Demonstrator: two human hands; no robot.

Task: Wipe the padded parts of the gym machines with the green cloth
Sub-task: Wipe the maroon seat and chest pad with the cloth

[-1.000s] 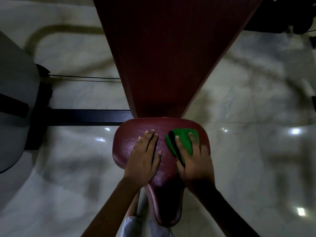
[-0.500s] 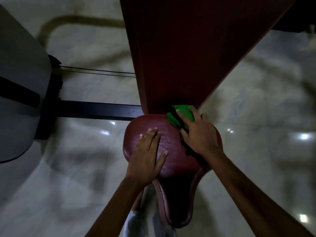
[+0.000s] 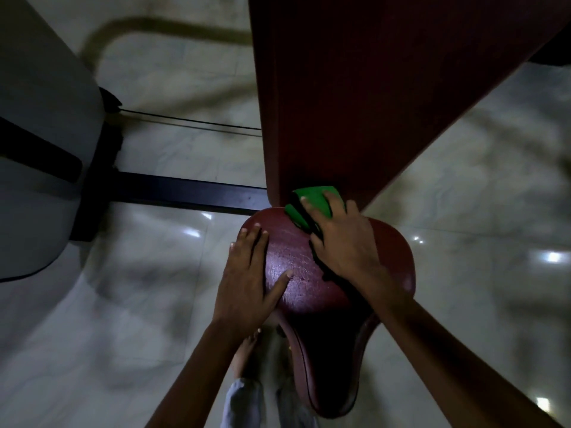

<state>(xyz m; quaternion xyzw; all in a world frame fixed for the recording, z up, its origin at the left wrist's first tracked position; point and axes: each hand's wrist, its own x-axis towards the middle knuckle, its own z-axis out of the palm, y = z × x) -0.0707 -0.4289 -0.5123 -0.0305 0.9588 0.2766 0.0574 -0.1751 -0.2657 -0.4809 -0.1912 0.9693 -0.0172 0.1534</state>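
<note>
Both hands were down on the red seat point(image 3: 312, 273) — the left hand point(image 3: 247, 279) lay flat on its left side with fingers straight and thumb spread, holding nothing. Right hand point(image 3: 343, 242) pressed the green cloth point(image 3: 312, 200) with fairly straight fingers at the seat's far edge, right where the backrest point(image 3: 355, 88) meets it — pretty dim, with glossy floor point(image 3: 463, 242) all around.

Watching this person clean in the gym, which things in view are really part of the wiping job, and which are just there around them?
Part of the job:
green cloth, pressed under the right hand
red padded seat, with the left hand resting flat on it
red back pad above the seat

Just around:
black frame bar
grey machine cover
thin cable
tiled floor
</note>
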